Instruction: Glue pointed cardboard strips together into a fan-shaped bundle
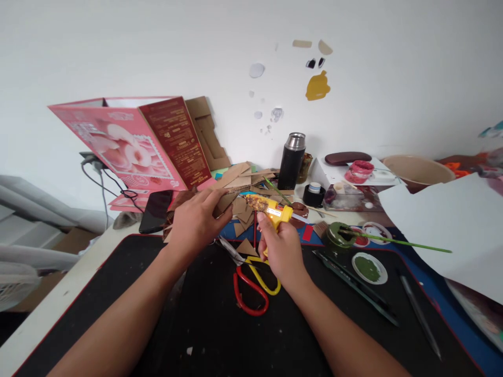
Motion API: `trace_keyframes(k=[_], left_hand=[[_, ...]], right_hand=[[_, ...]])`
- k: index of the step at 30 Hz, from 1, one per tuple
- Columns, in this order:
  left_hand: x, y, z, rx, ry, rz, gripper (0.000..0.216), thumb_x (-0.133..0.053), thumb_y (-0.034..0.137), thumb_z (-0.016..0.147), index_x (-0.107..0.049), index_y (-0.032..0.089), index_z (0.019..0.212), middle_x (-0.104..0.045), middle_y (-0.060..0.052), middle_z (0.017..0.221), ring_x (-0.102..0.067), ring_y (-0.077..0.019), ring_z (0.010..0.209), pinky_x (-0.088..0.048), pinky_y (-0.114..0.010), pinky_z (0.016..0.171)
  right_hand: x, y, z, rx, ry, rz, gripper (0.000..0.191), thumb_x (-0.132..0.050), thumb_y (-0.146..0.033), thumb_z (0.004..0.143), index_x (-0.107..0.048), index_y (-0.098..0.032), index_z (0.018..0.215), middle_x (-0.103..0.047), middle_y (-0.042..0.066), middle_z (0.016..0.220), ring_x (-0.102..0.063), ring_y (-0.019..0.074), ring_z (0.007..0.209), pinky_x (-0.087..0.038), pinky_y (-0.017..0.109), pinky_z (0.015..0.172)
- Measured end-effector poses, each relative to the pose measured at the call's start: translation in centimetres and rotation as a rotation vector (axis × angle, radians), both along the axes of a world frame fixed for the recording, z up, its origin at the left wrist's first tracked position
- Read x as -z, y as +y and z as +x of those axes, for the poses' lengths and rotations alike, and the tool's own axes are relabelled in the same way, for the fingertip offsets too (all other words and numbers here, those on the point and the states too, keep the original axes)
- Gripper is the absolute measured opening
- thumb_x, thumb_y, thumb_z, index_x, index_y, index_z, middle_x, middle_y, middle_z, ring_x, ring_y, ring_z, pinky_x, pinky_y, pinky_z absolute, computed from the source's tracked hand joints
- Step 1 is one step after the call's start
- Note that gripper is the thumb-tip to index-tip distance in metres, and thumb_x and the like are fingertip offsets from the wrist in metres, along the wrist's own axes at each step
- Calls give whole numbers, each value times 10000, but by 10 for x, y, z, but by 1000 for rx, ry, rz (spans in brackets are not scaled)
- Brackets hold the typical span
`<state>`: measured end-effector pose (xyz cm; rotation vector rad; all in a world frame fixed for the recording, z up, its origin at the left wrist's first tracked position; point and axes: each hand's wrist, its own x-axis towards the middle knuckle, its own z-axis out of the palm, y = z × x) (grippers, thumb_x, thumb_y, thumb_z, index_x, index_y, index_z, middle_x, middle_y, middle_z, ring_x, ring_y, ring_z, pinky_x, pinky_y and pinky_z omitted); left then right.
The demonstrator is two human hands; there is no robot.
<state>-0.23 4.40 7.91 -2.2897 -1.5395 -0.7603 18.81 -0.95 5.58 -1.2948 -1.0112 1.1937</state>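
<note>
My right hand (281, 251) is closed round a yellow glue gun (271, 209), with its stained nozzle pointing left. My left hand (196, 222) grips a brown cardboard piece (228, 201) and holds it just in front of the nozzle. Both hands hover above a black mat (157, 314). Below them lie red-handled scissors (247, 290) and yellow-handled scissors (267, 275). More cardboard scraps (243, 180) are piled behind the hands.
A pink carton (129, 144) stands at back left beside a phone (156, 210). A black flask (291, 159), a beige bowl (416, 170), a green stick (396, 241), a dish of green paint (369, 267) and white paper (451, 230) lie to the right.
</note>
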Motion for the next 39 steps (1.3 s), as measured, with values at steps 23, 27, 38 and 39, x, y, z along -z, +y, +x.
trace_keyframes(k=[23,27,38,39], left_hand=[[-1,-1,1,-10,-24,-42,323,-642,396,982,-719,265,1267,-807,-68,1212,-754,-293,1116,-575,-397,901],[0,0,0,-5,-27,-35,318,-642,394,987,-709,269,1272,-803,-67,1235,-751,-290,1127,-574,-398,905],[-1,-1,-1,-8,-32,-42,313,-637,389,989,-704,276,1273,-801,-72,1243,-754,-292,1129,-576,-413,913],[-1,-1,-1,-9,-37,-45,317,-639,390,986,-706,278,1275,-800,-74,1245,-753,-293,1131,-578,-413,912]], right_hand=[[-2,1,1,17,4,4,599,-653,-793,850,-534,-231,681,-486,-51,413,-473,110,330,-345,202,337],[-3,1,1,19,-3,3,588,-657,-780,855,-530,-234,678,-491,-48,414,-474,110,330,-347,205,338],[-2,0,1,-5,-33,19,588,-637,-750,890,-502,-250,612,-480,-37,398,-468,120,327,-359,228,344],[-2,0,1,-9,-39,20,598,-631,-752,893,-495,-251,597,-479,-34,398,-467,119,328,-360,229,346]])
